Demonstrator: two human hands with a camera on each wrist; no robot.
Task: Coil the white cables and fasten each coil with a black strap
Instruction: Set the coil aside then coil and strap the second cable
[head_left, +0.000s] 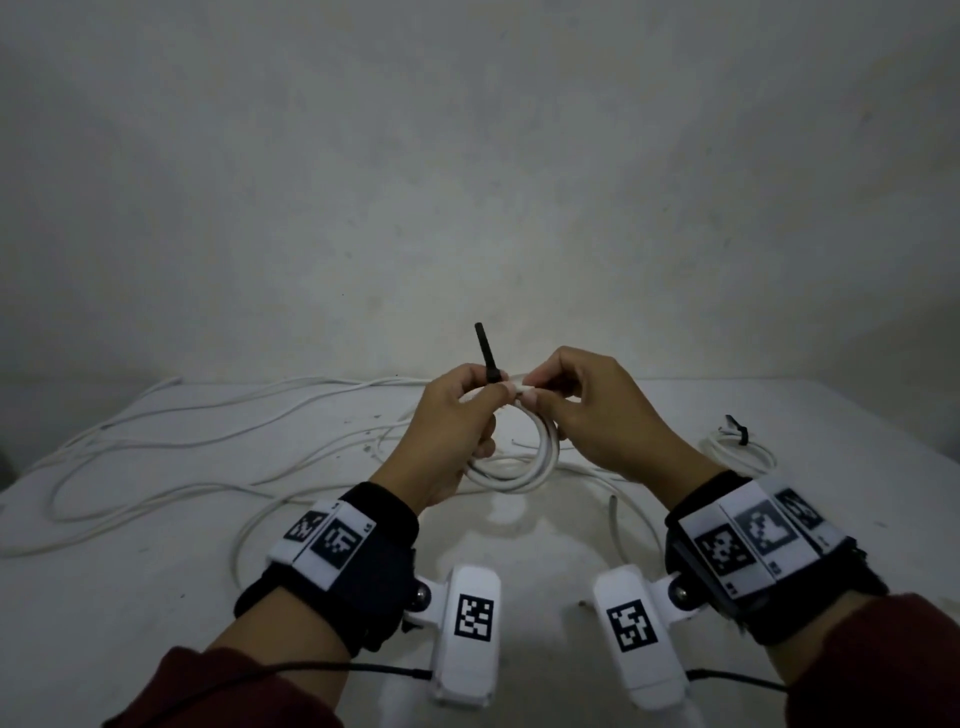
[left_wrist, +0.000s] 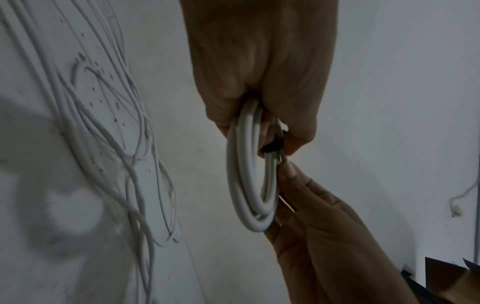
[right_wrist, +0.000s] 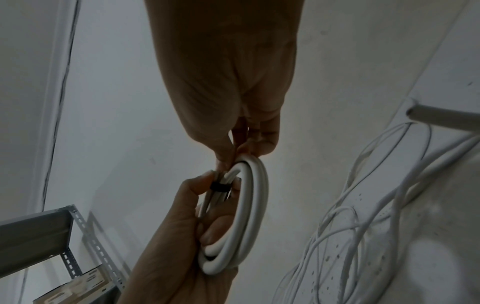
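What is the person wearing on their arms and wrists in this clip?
Both hands, left hand and right hand, are bare. Each wrist carries a black wrist strap with white panels of square black-and-white markers, plus a white camera housing with its own marker and a thin black cable. Sleeves are dark red.

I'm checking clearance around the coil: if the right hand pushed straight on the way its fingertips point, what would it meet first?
The right hand points left along the top of the white coil, so it would probably first meet the left hand pinching the black strap there; they already look almost touching.
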